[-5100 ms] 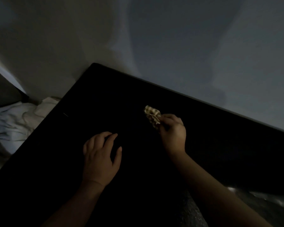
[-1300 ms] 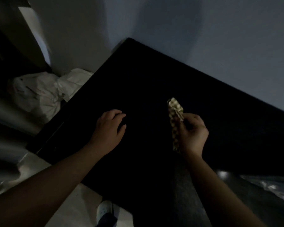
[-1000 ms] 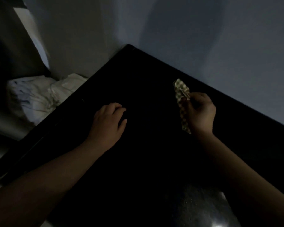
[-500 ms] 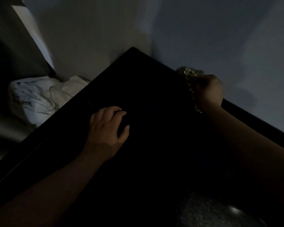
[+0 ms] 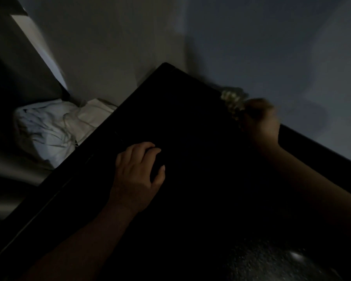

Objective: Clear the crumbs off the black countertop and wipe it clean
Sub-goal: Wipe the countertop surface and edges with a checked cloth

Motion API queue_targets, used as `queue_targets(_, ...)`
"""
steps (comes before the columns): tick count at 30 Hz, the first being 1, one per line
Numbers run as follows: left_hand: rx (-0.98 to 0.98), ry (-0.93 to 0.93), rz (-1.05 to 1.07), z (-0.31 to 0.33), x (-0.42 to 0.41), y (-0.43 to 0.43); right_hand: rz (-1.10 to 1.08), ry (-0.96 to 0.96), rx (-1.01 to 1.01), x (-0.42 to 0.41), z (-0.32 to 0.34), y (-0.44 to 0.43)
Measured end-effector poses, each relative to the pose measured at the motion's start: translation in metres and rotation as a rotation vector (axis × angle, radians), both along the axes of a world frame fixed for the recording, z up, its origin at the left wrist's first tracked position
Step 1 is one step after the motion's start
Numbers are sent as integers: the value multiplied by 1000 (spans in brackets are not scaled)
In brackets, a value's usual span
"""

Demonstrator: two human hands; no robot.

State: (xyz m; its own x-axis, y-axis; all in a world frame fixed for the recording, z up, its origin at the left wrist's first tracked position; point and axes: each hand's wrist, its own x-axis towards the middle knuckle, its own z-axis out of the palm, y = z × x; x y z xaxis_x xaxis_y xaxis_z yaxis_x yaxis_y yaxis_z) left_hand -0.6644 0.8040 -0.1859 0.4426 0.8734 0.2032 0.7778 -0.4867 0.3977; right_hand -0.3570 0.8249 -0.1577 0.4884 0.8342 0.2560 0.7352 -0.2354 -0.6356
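The flat, matte black countertop (image 5: 201,138) runs diagonally, its far edge against a plain grey wall (image 5: 251,47). At that far edge a small, crumpled cream-and-tan checked cloth (image 5: 232,103) touches the countertop, gripped in the curled fingers of the right hand (image 5: 260,122), which is blurred. Near the countertop's middle the left hand (image 5: 137,175) rests palm down, fingers loosely arched with their tips on the surface, holding nothing visible. Crumbs cannot be made out in the dark. Off the countertop's left edge, lower down, lies a rumpled white fabric heap (image 5: 53,126). At its near right a speckled grey patch (image 5: 261,260) catches light.
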Motion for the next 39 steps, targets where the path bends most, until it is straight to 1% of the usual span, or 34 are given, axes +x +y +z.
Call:
queue_targets(3, 13, 15, -9, 1, -1, 0, -151, -28, -89, 7, 0, 20)
queue_targets(5, 11, 13, -14, 1, -1, 0, -178, -23, -115, -6, -6, 21)
queue_targets(7, -8, 1, -4, 2, -1, 0, -92, -77, -109, -23, -13, 15)
queue_targets(9, -22, -7, 6, 3, 0, 0, 69, -110, -92, -35, -13, 8)
queue_targets(11, -28, -9, 9, 4, 0, 0, 161, -60, -81, -34, -5, 8)
queue_targets(12, -30, -9, 10, 4, 0, 0, 157, -8, -79, -31, -2, 8)
queue_targets(14, -38, -8, 4, 4, 0, 0, 10, 76, -44, -24, 1, 7)
queue_targets(16, -41, 0, -9, 4, -1, 1, -119, 62, -31, -27, -2, 1)
queue_targets(17, -43, 6, -16, 3, -2, 2, -118, 10, -51, -34, -7, -5)
queue_targets(19, -57, 14, -28, 3, -2, 2, -41, -63, -68, -52, -15, -17)
queue_targets(22, -53, 25, -28, 2, -2, 2, 69, -69, -28, -78, -22, -42)
queue_targets(25, -40, 26, -34, 2, -3, 3, 184, -48, -52, -81, -12, -48)
queue_targets(27, -33, 17, -38, 0, -3, 3, 162, -60, -68, -71, -6, -40)
queue_targets(30, -9, 20, -32, -2, -3, 2, 6, -21, -75, -72, -5, -41)
queue_targets(33, -31, 17, -42, 0, -4, 2, 25, -49, -50, -102, -16, -63)
queue_targets(35, -58, -11, -65, 6, -6, 2, 54, -47, -36, -117, -18, -76)
queue_targets(39, -137, -167, -159, 24, -24, -3, 50, -13, -32, -126, -15, -83)
